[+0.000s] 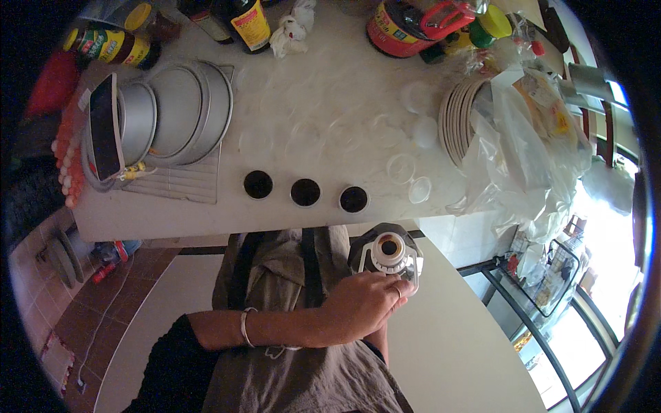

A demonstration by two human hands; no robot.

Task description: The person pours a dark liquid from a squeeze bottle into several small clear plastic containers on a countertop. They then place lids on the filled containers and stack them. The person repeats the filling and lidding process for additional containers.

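Below the table edge, close to my apron, is a large plastic jug (390, 248) with an uncapped white neck and a white handle; dark liquid shows in its mouth. My left hand (361, 302), with a bangle on its wrist, is closed over the handle side of the jug. Beneath it lies my right hand (398, 305), mostly hidden, so its grip cannot be made out. Along the near table edge stand three small cups of dark liquid: a left cup (258, 185), a middle cup (305, 192) and a right cup (354, 199).
Several clear plastic cups (304, 138) and a round clear piece (420, 190) are on the table (320, 77). Round metal pans (178, 111) rest on a wire rack (186, 180) at left. Stacked plates (457, 121) and plastic bags (511, 155) crowd the right; bottles (251, 28) line the back.
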